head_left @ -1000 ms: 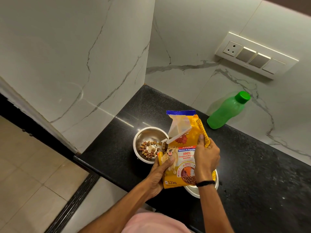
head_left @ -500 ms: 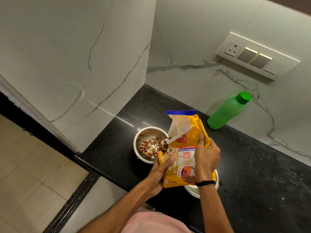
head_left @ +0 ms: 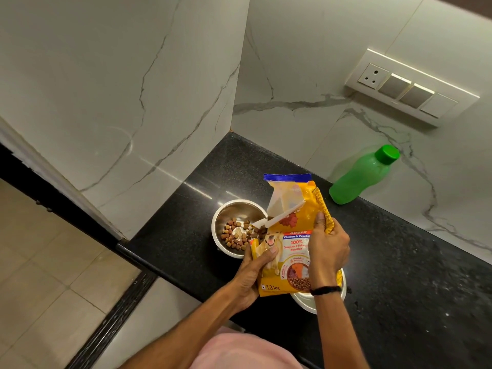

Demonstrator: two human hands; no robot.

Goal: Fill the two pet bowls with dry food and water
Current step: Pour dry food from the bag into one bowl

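More kibble (head_left: 234, 239) in bowl (head_left: 228, 212), bag (head_left: 292, 246) barely shifted

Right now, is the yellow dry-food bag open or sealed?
Open: the yellow dry-food bag has a torn upper corner flapping out, white lining showing, above the round steel bowl holding kibble.

The food bag (head_left: 292, 246) hides most of the second bowl (head_left: 303, 302), contents unseen.
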